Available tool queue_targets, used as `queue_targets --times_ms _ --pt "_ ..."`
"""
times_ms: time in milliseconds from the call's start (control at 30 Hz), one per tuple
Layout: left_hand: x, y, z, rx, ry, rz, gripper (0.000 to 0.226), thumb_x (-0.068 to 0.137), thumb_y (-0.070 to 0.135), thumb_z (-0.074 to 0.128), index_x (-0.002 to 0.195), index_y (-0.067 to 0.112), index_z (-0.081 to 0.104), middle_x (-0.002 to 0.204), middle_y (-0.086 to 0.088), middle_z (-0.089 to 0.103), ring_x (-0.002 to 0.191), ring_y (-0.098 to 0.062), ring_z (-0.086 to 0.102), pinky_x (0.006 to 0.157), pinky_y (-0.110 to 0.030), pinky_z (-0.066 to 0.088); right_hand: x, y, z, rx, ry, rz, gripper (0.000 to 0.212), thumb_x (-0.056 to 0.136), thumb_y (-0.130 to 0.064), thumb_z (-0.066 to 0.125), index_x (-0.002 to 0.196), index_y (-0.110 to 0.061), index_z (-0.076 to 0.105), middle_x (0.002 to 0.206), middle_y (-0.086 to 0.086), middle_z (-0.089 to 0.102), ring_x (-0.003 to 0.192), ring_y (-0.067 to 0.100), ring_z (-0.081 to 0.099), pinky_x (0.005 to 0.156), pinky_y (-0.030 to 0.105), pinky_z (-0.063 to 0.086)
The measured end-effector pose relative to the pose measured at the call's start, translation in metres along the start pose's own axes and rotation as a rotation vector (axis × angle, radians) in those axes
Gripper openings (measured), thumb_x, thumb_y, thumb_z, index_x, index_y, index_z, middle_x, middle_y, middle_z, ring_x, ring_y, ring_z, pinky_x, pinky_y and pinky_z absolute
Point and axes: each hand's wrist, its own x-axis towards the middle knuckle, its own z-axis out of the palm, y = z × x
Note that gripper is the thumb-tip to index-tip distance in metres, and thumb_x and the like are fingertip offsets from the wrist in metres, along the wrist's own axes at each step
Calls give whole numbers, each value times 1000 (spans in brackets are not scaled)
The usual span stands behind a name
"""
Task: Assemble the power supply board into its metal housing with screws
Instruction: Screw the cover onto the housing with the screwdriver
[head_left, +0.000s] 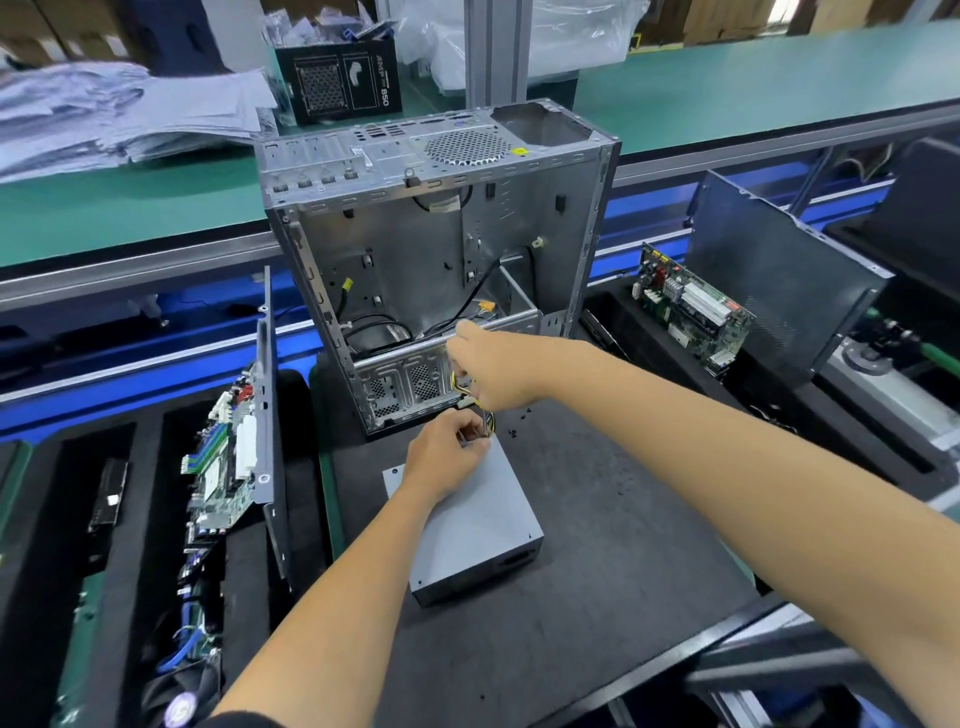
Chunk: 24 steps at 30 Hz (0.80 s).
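A closed grey metal power supply housing (478, 525) lies flat on the black mat in the middle. Its yellow and black cable bundle (470, 389) comes out at the far end, toward the open computer case (441, 249) standing behind it. My left hand (444, 457) rests on the housing's far end, fingers curled round the cables there. My right hand (493, 369) reaches across and grips the bundle higher up, near a white connector. Small black screws (519, 423) lie loose on the mat to the right of the hands.
A motherboard (228, 462) on a metal panel leans upright in the foam tray at left. Another green circuit board (691, 306) sits at right before a grey side panel (779, 280). A black power supply box (340, 78) stands on the green conveyor behind.
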Motion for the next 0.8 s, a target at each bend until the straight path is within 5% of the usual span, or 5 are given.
queue_targets --times_ms 100,200,400,533,800 --pt "0 0 0 6 -1 11 20 78 33 64 69 48 53 81 22 58 79 -4 52 72 -27 34 0 -4 -5 -89 -7 4 12 83 -1 50 77 -10 46 81 7 49 71 27 49 53 34 39" --pt "0 -1 0 0 4 13 19 77 34 63 70 49 53 83 21 59 80 -4 53 74 -28 35 -3 -5 -8 -289 -17 19 18 96 -5 39 91 -14 53 67 2 29 55 16 27 44 29 25" --pt "1 -1 2 -5 7 5 17 76 35 63 76 49 55 84 20 61 82 -5 55 75 -28 38 1 1 -3 -33 -57 3 11 88 -4 50 99 -4 50 101 8 41 71 23 47 63 35 40" --pt "1 -1 2 -5 11 -3 15 75 35 62 73 49 56 84 20 61 81 -3 54 73 -27 37 1 -3 -4 -157 31 31 24 94 -9 47 71 -5 40 68 3 37 68 22 42 47 27 27" --pt "3 -4 3 -9 16 -2 14 75 31 64 73 43 57 77 20 60 75 2 54 74 -29 42 4 3 3 33 0 54 8 84 -3 51 90 -7 46 93 9 44 63 22 45 50 31 34"
